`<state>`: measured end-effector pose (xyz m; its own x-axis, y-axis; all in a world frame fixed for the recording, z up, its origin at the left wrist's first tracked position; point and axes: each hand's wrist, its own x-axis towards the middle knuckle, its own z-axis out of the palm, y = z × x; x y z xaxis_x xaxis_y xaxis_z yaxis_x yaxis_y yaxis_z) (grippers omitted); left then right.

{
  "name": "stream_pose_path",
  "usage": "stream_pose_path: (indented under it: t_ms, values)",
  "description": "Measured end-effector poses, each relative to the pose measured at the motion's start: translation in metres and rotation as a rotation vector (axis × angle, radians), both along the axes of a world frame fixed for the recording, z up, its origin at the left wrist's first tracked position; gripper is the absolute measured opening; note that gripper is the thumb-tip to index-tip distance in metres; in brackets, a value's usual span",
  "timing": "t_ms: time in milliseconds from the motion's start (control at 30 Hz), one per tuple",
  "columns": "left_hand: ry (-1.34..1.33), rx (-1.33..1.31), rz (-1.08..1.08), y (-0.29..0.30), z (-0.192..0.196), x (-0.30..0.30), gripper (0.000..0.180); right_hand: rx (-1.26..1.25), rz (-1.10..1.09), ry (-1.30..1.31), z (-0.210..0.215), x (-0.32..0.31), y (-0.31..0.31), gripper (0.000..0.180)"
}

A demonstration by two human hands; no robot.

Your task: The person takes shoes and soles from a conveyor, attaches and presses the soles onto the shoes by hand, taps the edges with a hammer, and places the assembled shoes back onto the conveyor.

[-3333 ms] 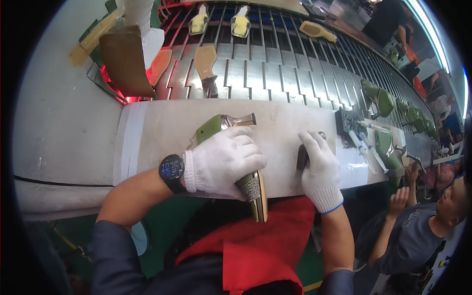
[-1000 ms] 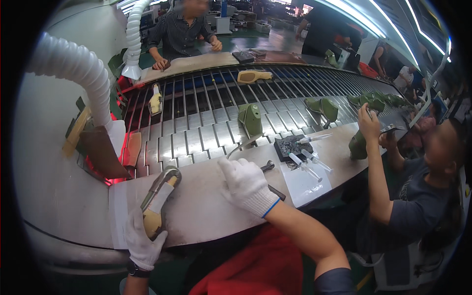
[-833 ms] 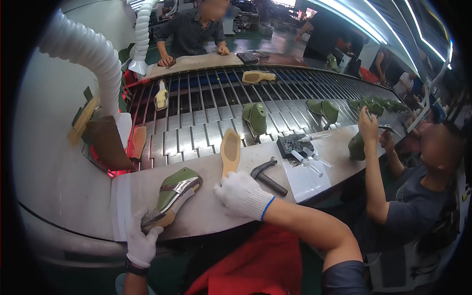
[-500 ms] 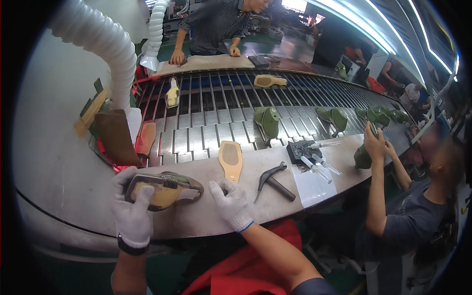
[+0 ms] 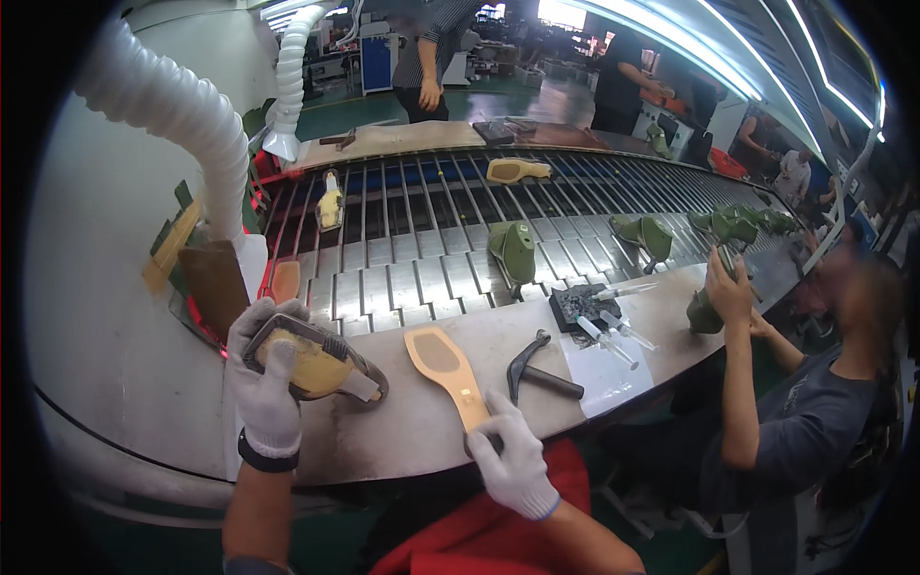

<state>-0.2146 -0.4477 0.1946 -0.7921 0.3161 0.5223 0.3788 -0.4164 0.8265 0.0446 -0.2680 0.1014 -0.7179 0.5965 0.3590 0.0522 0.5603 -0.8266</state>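
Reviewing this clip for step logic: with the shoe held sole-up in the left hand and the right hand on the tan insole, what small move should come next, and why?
Probably lift the tan insole toward the shoe. The right hand already pinches its near end on the bench, and the left hand holds the shoe bottom-up with its yellow last exposed, apart from the insole. The hammer lies untouched beside it.

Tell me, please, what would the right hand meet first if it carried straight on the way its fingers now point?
The right hand already rests on the near end of the tan insole; sliding on up the bench it would run along that insole, then probably reach the slatted conveyor.
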Motion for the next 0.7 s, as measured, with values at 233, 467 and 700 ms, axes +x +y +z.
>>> stream_pose_path:
  t_ms: [233,467,700]
  values:
    - [-0.001,0.059,-0.07,0.0,0.003,0.009,0.048,-1.092,0.161,-0.072,-0.043,0.095,-0.036,0.028]
    - [-0.199,0.1,-0.253,0.017,0.053,0.009,0.036,-1.252,0.231,0.017,-0.007,0.065,-0.036,0.034]
    - [-0.196,-0.04,-0.601,0.029,0.024,0.035,0.045,-0.906,0.337,0.102,0.068,0.033,-0.041,0.05]
